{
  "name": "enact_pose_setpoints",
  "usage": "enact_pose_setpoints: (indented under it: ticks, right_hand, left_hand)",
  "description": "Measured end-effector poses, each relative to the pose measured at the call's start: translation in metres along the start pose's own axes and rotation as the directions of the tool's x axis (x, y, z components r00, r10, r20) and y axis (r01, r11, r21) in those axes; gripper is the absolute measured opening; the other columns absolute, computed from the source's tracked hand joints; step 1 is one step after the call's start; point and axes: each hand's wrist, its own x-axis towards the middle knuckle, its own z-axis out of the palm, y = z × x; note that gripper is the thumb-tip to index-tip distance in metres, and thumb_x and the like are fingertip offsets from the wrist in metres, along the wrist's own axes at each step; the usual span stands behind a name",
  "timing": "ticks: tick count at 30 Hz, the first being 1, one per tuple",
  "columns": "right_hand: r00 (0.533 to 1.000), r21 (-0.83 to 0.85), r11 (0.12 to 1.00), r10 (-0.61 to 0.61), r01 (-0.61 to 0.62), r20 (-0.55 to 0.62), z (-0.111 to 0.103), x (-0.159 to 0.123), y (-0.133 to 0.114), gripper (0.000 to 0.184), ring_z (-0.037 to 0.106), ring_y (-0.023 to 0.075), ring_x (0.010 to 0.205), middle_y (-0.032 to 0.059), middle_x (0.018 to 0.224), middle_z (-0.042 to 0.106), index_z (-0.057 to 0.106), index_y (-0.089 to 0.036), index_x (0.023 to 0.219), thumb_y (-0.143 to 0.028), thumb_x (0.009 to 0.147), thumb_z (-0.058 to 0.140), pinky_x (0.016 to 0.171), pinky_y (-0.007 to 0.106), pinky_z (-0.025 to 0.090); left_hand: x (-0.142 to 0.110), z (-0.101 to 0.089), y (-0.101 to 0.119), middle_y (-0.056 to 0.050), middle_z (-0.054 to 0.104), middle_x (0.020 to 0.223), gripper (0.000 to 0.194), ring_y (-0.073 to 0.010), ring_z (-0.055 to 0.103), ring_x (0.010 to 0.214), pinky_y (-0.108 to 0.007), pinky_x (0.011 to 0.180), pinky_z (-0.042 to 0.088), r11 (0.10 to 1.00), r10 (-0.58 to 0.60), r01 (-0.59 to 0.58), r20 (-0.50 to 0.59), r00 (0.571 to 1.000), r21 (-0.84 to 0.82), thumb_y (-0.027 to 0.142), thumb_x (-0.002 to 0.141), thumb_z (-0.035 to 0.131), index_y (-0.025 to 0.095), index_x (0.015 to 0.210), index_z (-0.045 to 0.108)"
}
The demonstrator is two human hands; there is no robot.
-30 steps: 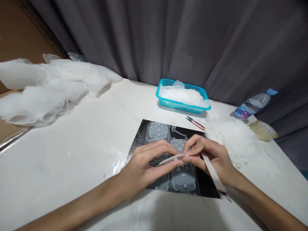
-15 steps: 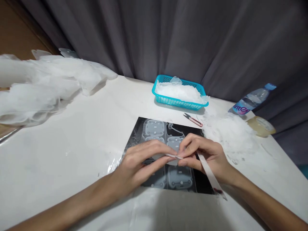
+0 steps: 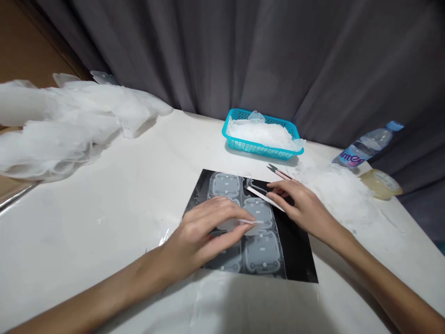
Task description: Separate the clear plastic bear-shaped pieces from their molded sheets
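Note:
My left hand (image 3: 215,229) pinches a small translucent plastic piece (image 3: 247,221) edge-on between thumb and fingertips. It is above a black sheet (image 3: 295,250), on which several clear moulded plastic pieces (image 3: 262,253) lie in rows. To the right, my right hand (image 3: 299,199) is over the sheet's upper right part, its fingers curled about a narrow flat white strip (image 3: 259,194) with a dark tip. The strip points to the upper left, and its other end is hidden by the hand. Just beyond that hand lie small thread snips (image 3: 278,171), their handles partly covered.
A turquoise basket (image 3: 260,149) full of translucent pieces stands at the back. A large heap of similar pieces (image 3: 76,111) is on the left. At right are a pile of clear scraps (image 3: 337,190), a water bottle (image 3: 368,146) and a yellowish tub (image 3: 380,183). A grey curtain (image 3: 208,55) hangs behind.
My right hand has left the plastic piece and moved up and right. The white strip, which pointed down to the right, now points to the upper left. My left hand still pinches the piece.

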Motion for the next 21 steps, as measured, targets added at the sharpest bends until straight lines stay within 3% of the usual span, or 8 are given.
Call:
enact_pose_setpoints:
  ticks: [3,5,10,15,18,20,21]
  right_hand:
    - [0.974,-0.298,0.954,-0.078,0.012,-0.211,0.001,0.01,0.014,0.03,0.061,0.0304,0.109,0.0115,0.116,0.071,0.067,-0.021,0.119,-0.04,0.108,0.048,0.09,0.042,0.049]
    - [0.961,-0.416,0.909,-0.104,-0.012,-0.255,0.008,0.018,0.027,0.032,0.059,0.0319,0.107,0.0139,0.117,0.07,0.067,-0.019,0.122,-0.039,0.108,0.045,0.087,0.043,0.05]
    - [0.959,-0.531,0.848,-0.161,0.012,-0.234,0.024,0.026,0.048,0.031,0.059,0.0291,0.096,0.0131,0.104,0.068,0.067,-0.017,0.119,-0.033,0.109,0.043,0.085,0.04,0.049]
    - [0.976,-0.681,0.732,-0.152,0.006,-0.155,0.024,0.025,0.039,0.03,0.06,0.028,0.088,0.0139,0.093,0.067,0.067,-0.013,0.103,-0.02,0.108,0.039,0.078,0.037,0.045]
    - [0.963,-0.516,0.856,-0.121,-0.022,-0.242,0.011,0.022,0.019,0.029,0.061,0.024,0.084,0.0117,0.096,0.067,0.065,-0.015,0.104,-0.023,0.109,0.037,0.073,0.034,0.043]
    - [0.961,-0.234,0.972,-0.075,0.011,-0.266,-0.004,0.016,-0.001,0.028,0.062,0.0205,0.083,0.0084,0.097,0.067,0.063,-0.017,0.105,-0.028,0.11,0.038,0.072,0.031,0.044]
    - [0.976,-0.057,0.998,-0.04,0.028,-0.215,-0.013,0.013,-0.012,0.028,0.062,0.0184,0.08,0.0053,0.091,0.066,0.062,-0.019,0.102,-0.032,0.111,0.039,0.071,0.029,0.044]
  left_hand:
    - [0.001,0.001,0.002,-0.005,0.077,0.093,0.016,-0.0164,0.07,0.082,-0.03,0.079,0.057,1.0,0.006,-0.006,-0.012,1.0,0.021,0.005,0.094,0.068,0.015,0.107,0.07]
    - [0.001,0.001,0.003,-0.005,0.076,0.09,0.015,-0.0163,0.07,0.079,-0.03,0.077,0.058,0.999,0.007,-0.006,-0.029,1.0,0.037,0.006,0.094,0.069,0.015,0.105,0.07]
    - [0.0,0.002,0.003,-0.006,0.076,0.089,0.014,-0.0174,0.07,0.079,-0.031,0.077,0.058,0.996,0.039,-0.036,-0.042,0.998,0.077,0.005,0.093,0.07,0.013,0.105,0.07]
    - [-0.002,0.001,0.001,-0.007,0.075,0.088,0.018,-0.0184,0.071,0.08,-0.033,0.08,0.059,0.991,0.081,-0.077,-0.034,0.996,0.11,0.005,0.093,0.07,0.013,0.109,0.069]
    - [-0.001,0.0,0.003,-0.006,0.074,0.089,0.019,-0.0181,0.07,0.081,-0.034,0.08,0.059,0.988,0.089,-0.087,-0.011,0.996,0.127,0.007,0.095,0.069,0.016,0.111,0.068]
    - [0.0,-0.001,0.004,-0.006,0.073,0.089,0.018,-0.0176,0.069,0.08,-0.033,0.078,0.058,0.985,0.094,-0.093,0.004,0.996,0.144,0.007,0.095,0.068,0.016,0.111,0.068]
    - [0.001,-0.001,0.005,-0.006,0.073,0.088,0.018,-0.0172,0.068,0.079,-0.033,0.078,0.058,0.984,0.094,-0.094,0.007,0.996,0.151,0.006,0.096,0.067,0.016,0.111,0.068]
